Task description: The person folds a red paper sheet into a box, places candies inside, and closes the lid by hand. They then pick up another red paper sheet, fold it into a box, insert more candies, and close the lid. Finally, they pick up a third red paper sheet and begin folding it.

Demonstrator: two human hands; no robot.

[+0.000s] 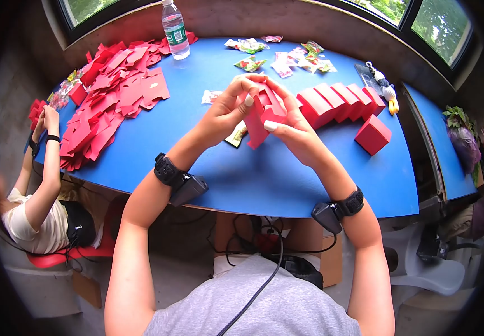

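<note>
"so, what's hard to make out?"

"mostly the half-folded red box [260, 115]. fingers cover a good part of it, and its far side is out of sight. a small yellow packet [235, 136] is partly covered just behind it, and the dark rim of the lens cuts off the room at both sides."

"and where is the box exactly?"

"between the two hands, raised over the middle of the blue table [309, 182]."

"how are the hands set?"

"both forearms reach forward and slant inward, elbows out wide. the left hand [232, 107] has its fingers bent over the top with the thumb against one wall; the right hand [290, 122] curls round the other side, thumb pointing across to the lower edge. each one is pinching the card."

"anything in the way around them?"

"well, a row of red boxes [334, 103] stands just beside the right hand, with a single red box [373, 135] nearer the person. off to the left there's a heap of flat red card [116, 95], a water bottle [176, 35] at its far end. wrapped packets [298, 59] lie beyond the hands, and a co-worker [37, 215] sits at the left end, arms raised to the table."
</note>
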